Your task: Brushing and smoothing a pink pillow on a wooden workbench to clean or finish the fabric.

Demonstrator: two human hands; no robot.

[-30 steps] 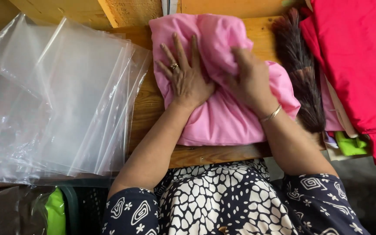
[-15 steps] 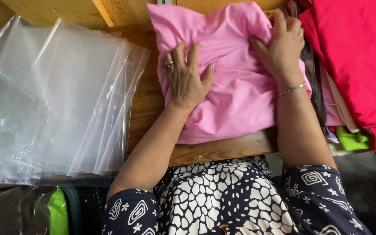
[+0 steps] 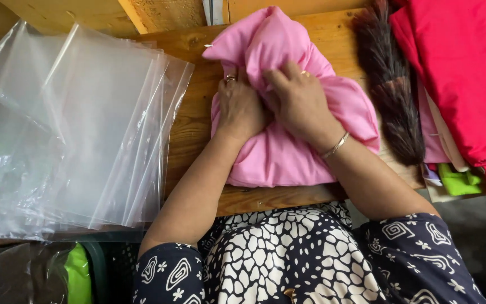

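Both hands' fingertips (image 3: 265, 84) buried in pink cloth (image 3: 288, 157)

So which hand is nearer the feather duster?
Right. The right hand presses the pink cloth beside the feather duster; the left hand lies farther away.

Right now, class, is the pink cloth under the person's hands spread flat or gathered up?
Gathered up. The pink cloth bunches into thick folds where the left hand and right hand press on it; no flat, open sheet shows.
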